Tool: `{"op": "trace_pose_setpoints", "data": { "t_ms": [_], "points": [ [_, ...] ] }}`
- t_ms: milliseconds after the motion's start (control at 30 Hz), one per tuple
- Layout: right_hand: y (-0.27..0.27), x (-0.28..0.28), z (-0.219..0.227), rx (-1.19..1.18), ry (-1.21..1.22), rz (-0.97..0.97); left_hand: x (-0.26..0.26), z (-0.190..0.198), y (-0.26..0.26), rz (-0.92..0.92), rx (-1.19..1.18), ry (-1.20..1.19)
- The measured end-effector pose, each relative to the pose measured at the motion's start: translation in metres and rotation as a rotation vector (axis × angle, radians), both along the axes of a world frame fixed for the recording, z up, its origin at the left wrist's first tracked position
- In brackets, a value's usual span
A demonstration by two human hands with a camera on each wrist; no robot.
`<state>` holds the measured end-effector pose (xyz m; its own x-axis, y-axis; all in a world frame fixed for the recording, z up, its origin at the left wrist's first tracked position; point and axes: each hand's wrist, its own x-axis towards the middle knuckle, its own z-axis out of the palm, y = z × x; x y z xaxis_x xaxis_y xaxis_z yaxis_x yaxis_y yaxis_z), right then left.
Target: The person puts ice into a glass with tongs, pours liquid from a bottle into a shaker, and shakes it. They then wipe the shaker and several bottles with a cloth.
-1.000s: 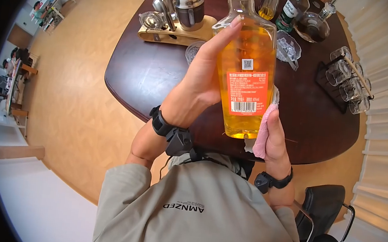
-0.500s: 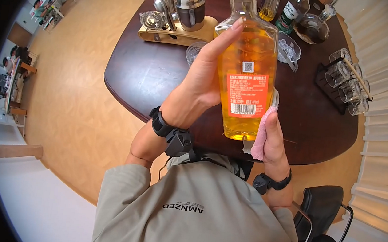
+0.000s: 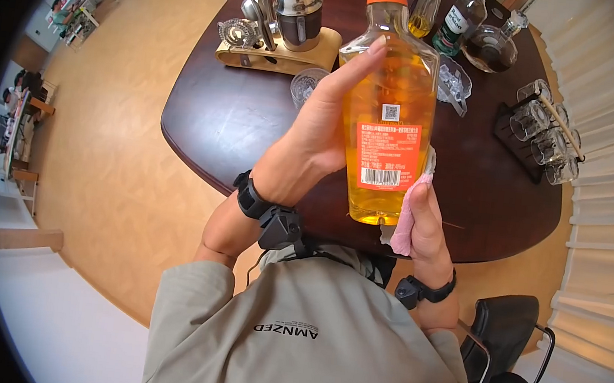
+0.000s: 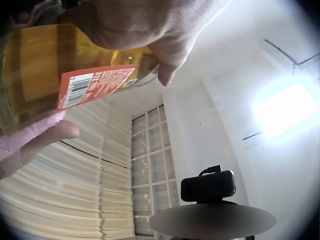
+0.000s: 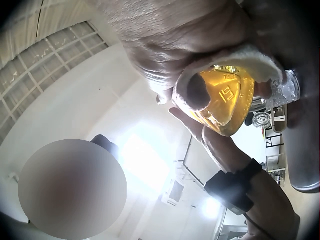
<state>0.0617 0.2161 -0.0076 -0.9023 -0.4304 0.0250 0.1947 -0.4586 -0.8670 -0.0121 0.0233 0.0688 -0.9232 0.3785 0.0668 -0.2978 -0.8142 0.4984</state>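
A glass bottle (image 3: 396,89) of amber liquid, with an orange cap and an orange back label (image 3: 387,155), is held up over the near edge of the table. My left hand (image 3: 320,122) grips it from the left, thumb up along the shoulder and fingers hidden behind the glass. At the lower right side, my right hand (image 3: 429,227) holds a pink cloth (image 3: 404,224) against the bottle, thumb upright along the cloth. From below, the right wrist view shows the bottle's base (image 5: 230,97) with the cloth's pale side (image 5: 250,60) wrapped partly round it.
On the dark table (image 3: 232,124) stand a wooden bar-tool stand (image 3: 283,60) with a cocktail shaker (image 3: 299,15), a clear glass (image 3: 305,85), and an ice bowl with tongs (image 3: 454,84). Several other bottles (image 3: 460,20) are behind; a glass rack (image 3: 545,134) is at right.
The bottle has come slightly down toward me, still in the left hand. My right hand and the cloth have shifted slightly left along its lower side. The whole view has drifted a little.
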Motion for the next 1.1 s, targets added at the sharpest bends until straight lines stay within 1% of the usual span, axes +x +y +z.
{"op": "trace_pose_setpoints", "data": {
  "t_ms": [133, 200, 333, 400, 500, 633, 733, 800, 900, 933, 1000, 1033, 1100],
  "points": [
    [0.000, 0.000, 0.002, 0.022, 0.017, 0.002, 0.001, 0.002, 0.001, 0.003, -0.008, -0.003],
    [-0.001, 0.000, 0.004, -0.035, -0.013, 0.008, 0.001, 0.002, 0.001, 0.009, -0.020, -0.001],
    [-0.003, 0.000, 0.008, -0.071, -0.019, -0.013, 0.002, 0.003, 0.001, 0.008, -0.028, -0.003],
    [-0.002, 0.000, 0.012, 0.033, -0.001, 0.018, 0.003, 0.003, 0.001, 0.005, -0.028, -0.004],
    [-0.003, -0.001, 0.018, 0.010, -0.042, 0.015, 0.004, 0.003, 0.000, -0.021, -0.033, 0.038],
    [-0.004, -0.002, 0.022, 0.052, -0.052, 0.016, 0.008, 0.005, 0.002, 0.032, -0.082, 0.025],
    [-0.004, -0.003, 0.020, 0.030, 0.007, -0.026, 0.010, 0.003, 0.004, 0.052, -0.073, 0.003],
    [0.005, -0.006, 0.016, 0.232, 0.007, -0.079, 0.011, -0.001, 0.005, 0.045, -0.055, -0.003],
    [-0.003, -0.011, 0.031, 0.185, 0.078, -0.063, 0.011, -0.003, 0.006, 0.055, -0.031, 0.010],
    [-0.007, -0.010, 0.028, 0.186, 0.077, -0.061, 0.012, -0.002, 0.005, 0.056, -0.023, 0.018],
    [-0.015, -0.010, 0.018, 0.126, 0.191, -0.175, 0.013, 0.000, 0.004, 0.061, -0.012, 0.027],
    [-0.012, -0.010, 0.015, 0.126, 0.192, -0.174, 0.013, 0.001, 0.004, 0.062, -0.021, 0.027],
    [0.006, -0.004, 0.010, 0.203, 0.151, -0.068, 0.013, 0.002, 0.003, 0.066, -0.026, 0.024]
  ]
}}
